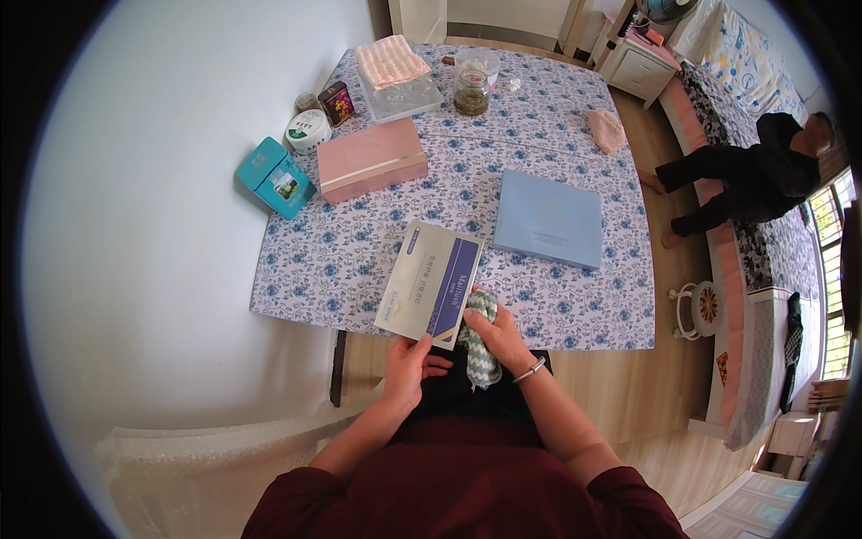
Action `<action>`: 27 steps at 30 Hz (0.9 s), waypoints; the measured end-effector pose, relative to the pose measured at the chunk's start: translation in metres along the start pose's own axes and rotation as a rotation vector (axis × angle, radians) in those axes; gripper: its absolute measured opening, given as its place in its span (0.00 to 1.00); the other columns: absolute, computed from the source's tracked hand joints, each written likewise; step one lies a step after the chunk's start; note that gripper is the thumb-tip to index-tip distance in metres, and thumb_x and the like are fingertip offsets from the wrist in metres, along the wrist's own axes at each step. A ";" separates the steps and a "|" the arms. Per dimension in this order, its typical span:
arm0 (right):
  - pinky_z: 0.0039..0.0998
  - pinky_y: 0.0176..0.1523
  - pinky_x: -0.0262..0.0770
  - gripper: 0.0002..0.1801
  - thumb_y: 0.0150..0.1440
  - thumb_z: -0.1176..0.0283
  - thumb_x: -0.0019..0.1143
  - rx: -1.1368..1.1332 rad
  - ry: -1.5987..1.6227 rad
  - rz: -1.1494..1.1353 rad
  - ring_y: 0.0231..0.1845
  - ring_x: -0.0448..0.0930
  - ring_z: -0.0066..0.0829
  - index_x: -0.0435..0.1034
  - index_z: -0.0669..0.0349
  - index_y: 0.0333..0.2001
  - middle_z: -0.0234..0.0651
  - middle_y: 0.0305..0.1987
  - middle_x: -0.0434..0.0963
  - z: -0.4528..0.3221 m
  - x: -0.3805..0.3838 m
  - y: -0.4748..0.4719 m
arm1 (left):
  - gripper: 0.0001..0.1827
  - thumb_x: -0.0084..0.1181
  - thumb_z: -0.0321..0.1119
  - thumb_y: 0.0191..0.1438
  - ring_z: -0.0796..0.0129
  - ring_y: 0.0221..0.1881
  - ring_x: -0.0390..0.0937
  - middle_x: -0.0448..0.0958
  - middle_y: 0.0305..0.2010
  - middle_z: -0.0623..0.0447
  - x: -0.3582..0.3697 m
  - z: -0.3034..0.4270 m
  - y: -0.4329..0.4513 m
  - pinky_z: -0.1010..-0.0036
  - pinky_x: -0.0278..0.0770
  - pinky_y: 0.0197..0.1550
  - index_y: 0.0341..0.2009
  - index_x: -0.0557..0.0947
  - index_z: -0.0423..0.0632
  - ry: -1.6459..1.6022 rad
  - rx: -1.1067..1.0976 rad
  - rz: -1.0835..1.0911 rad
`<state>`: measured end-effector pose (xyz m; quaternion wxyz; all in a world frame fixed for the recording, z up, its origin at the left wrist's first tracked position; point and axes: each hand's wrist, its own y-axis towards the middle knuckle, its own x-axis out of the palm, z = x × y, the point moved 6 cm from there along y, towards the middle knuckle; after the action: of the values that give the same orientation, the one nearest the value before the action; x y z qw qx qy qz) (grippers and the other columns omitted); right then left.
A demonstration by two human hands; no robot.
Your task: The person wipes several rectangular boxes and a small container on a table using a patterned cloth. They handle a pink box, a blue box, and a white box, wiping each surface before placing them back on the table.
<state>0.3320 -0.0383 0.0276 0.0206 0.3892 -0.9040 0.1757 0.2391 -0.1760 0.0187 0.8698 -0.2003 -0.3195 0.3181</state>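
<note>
My left hand [409,372] grips the near edge of a flat white and purple printed box [431,283], thumb on top. The box is tilted over the front edge of the table. In my right hand [497,337] is a bunched green, white and orange striped cloth [481,364], hanging below the fingers at the box's right side. A light blue flat box [549,219] lies to the right, beyond my right hand. Further back on the left is a closed pink box [372,160].
The table bears a flowered cover [296,276]. Towards the back stand a teal tin [276,178], a round white tub [308,131], a clear tray [404,101] under a folded cloth [392,62] and a glass jar [471,93]. A pink cloth [607,131] lies at right. A person [761,168] sits on a bed.
</note>
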 end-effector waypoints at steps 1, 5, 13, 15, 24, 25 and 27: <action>0.24 0.46 0.70 0.30 0.55 0.69 0.52 0.011 -0.001 -0.002 0.41 0.72 0.18 0.56 0.66 0.59 0.32 0.43 0.74 0.000 0.000 0.000 | 0.16 0.47 0.38 0.59 0.63 0.28 0.78 0.73 0.39 0.49 0.000 -0.001 0.000 0.75 0.77 0.26 0.47 0.66 0.42 -0.005 -0.005 0.005; 0.25 0.48 0.70 0.31 0.55 0.70 0.53 0.019 0.045 -0.031 0.43 0.72 0.19 0.54 0.66 0.61 0.32 0.46 0.73 0.001 0.001 0.001 | 0.16 0.47 0.38 0.59 0.62 0.28 0.78 0.73 0.39 0.49 0.001 -0.004 -0.001 0.75 0.77 0.26 0.47 0.65 0.42 -0.029 -0.016 0.012; 0.25 0.51 0.68 0.33 0.55 0.69 0.53 0.001 0.052 -0.044 0.46 0.72 0.20 0.53 0.66 0.62 0.33 0.48 0.73 0.003 0.001 0.002 | 0.15 0.48 0.38 0.59 0.61 0.29 0.78 0.73 0.39 0.49 0.002 -0.007 -0.002 0.74 0.77 0.27 0.46 0.65 0.43 -0.083 -0.038 0.017; 0.25 0.51 0.68 0.33 0.55 0.69 0.53 -0.005 0.049 -0.052 0.46 0.71 0.20 0.52 0.66 0.62 0.34 0.48 0.73 0.003 0.001 0.002 | 0.15 0.48 0.38 0.59 0.61 0.29 0.79 0.74 0.39 0.49 0.002 -0.009 -0.001 0.73 0.77 0.27 0.45 0.65 0.43 -0.106 -0.046 0.012; 0.25 0.53 0.67 0.35 0.53 0.68 0.53 -0.015 -0.029 -0.071 0.47 0.71 0.20 0.51 0.65 0.63 0.35 0.48 0.73 -0.004 0.001 0.001 | 0.12 0.47 0.36 0.59 0.61 0.29 0.78 0.72 0.35 0.53 0.007 -0.011 -0.002 0.72 0.79 0.27 0.45 0.68 0.46 -0.167 -0.064 0.041; 0.25 0.53 0.67 0.35 0.53 0.68 0.53 -0.018 -0.017 -0.070 0.47 0.71 0.20 0.51 0.65 0.63 0.35 0.48 0.73 -0.003 0.002 0.001 | 0.13 0.48 0.36 0.59 0.61 0.29 0.78 0.73 0.36 0.52 0.007 -0.011 -0.001 0.72 0.78 0.27 0.45 0.67 0.45 -0.162 -0.061 0.036; 0.25 0.53 0.67 0.35 0.53 0.68 0.53 -0.015 -0.012 -0.070 0.47 0.71 0.20 0.51 0.64 0.63 0.35 0.48 0.73 -0.003 0.002 0.001 | 0.15 0.48 0.37 0.59 0.61 0.29 0.78 0.74 0.39 0.49 0.006 -0.011 -0.001 0.72 0.78 0.29 0.46 0.65 0.44 -0.152 -0.055 0.027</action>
<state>0.3298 -0.0378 0.0304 0.0242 0.4215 -0.8913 0.1657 0.2506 -0.1743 0.0136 0.8329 -0.2035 -0.3905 0.3351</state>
